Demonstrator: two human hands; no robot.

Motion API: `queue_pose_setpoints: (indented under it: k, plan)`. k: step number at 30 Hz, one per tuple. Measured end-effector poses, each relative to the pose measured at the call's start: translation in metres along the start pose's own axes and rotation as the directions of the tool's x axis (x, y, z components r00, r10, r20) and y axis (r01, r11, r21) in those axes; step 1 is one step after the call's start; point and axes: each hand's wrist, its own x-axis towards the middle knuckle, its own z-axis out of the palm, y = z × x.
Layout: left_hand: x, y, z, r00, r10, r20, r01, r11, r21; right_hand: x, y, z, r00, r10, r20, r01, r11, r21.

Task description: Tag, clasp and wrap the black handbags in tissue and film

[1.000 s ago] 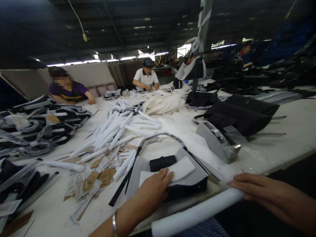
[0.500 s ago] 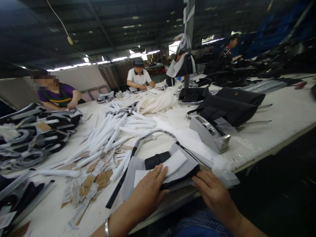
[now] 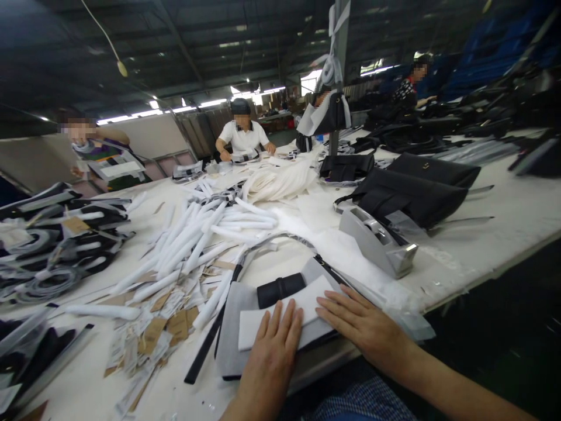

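A black bag (image 3: 223, 367) lies at the table's near edge, mostly covered by grey-white wrapping (image 3: 232, 298), its strap looping away behind it. Across the wrapping rests a white foam strip (image 3: 249, 321). My left hand (image 3: 274, 351) is flat on the strip's left part, fingers extended. On its right end lies my right hand (image 3: 362, 321), fingers spread and palm down. Between and beyond the hands a black band (image 3: 280, 288) shows on the bag. Neither hand grips anything.
White foam tubes (image 3: 184, 240) and paper tags (image 3: 151, 333) are heaped at the left. A tape dispenser (image 3: 379, 240) stands right of the bag, near black bags (image 3: 403, 193). Wrapped straps (image 3: 56, 251) are piled far left. Several people work beyond.
My right hand has moved from the bag's right edge onto the foam strip. My left hand's fingers now point forward on it. The strip lies flatter. The person at left has lifted a wrapped item.
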Motion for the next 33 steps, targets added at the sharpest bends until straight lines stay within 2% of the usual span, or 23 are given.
queue_pose_setpoints:
  k: [4,6,9,14,16,17,18,20,21,23,25,27,29,33]
  plan:
    - [0.013,0.013,-0.011,0.999,-0.038,-0.014,0.038,0.999,-0.018,-0.01,0.004,0.019,0.999,0.043,-0.032,-0.043,0.999,0.012]
    - [0.026,0.022,-0.018,0.997,-0.071,-0.007,0.07,0.997,-0.031,-0.014,0.003,0.023,0.997,0.06,-0.041,-0.059,0.998,0.015]
    - [0.043,0.032,-0.021,0.999,-0.052,-0.015,0.051,0.997,-0.052,-0.012,0.001,0.024,0.995,0.068,-0.074,-0.066,0.998,0.023]
    - [0.042,0.039,-0.005,0.976,-0.067,-0.208,0.071,0.997,0.012,-0.01,-0.002,0.01,0.996,0.065,-0.058,-0.062,0.997,0.049]
    - [0.036,0.04,0.002,0.966,-0.075,-0.249,0.085,0.996,0.033,-0.019,-0.008,0.0,0.985,0.149,-0.091,-0.139,0.985,0.103]
    - [0.034,0.041,0.004,0.965,-0.078,-0.25,0.089,0.995,0.034,-0.026,-0.011,-0.005,0.963,0.229,-0.143,-0.21,0.968,0.138]
    - [0.032,0.041,0.005,0.966,-0.078,-0.245,0.089,0.996,0.032,-0.035,-0.014,-0.008,0.92,0.335,-0.205,-0.299,0.936,0.184]
    - [0.031,0.04,0.006,0.972,-0.074,-0.223,0.082,0.996,0.026,-0.054,-0.021,-0.007,0.775,0.575,-0.263,-0.489,0.809,0.328]
    - [0.031,0.04,0.006,0.977,-0.07,-0.203,0.076,0.997,0.026,-0.062,-0.024,-0.004,0.698,0.68,-0.224,-0.56,0.714,0.42]
    - [0.03,0.039,0.007,0.983,-0.062,-0.17,0.067,0.997,0.025,-0.074,-0.028,0.008,0.582,0.811,-0.055,-0.633,0.495,0.595]
    - [0.03,0.039,0.007,0.986,-0.055,-0.159,0.06,0.998,0.029,-0.077,-0.029,0.02,0.523,0.842,0.133,-0.643,0.287,0.711]
    - [0.03,0.038,0.008,0.983,-0.046,-0.18,0.055,0.998,0.043,-0.072,-0.025,0.027,0.492,0.834,0.25,-0.634,0.147,0.759]
    - [0.029,0.036,0.011,0.978,-0.032,-0.207,0.046,0.997,0.066,-0.06,-0.019,0.024,0.488,0.806,0.334,-0.62,0.052,0.783]
    - [0.024,0.023,0.018,0.965,0.02,-0.262,0.002,0.996,0.086,-0.03,-0.02,-0.004,0.57,0.697,0.435,-0.536,-0.085,0.84]
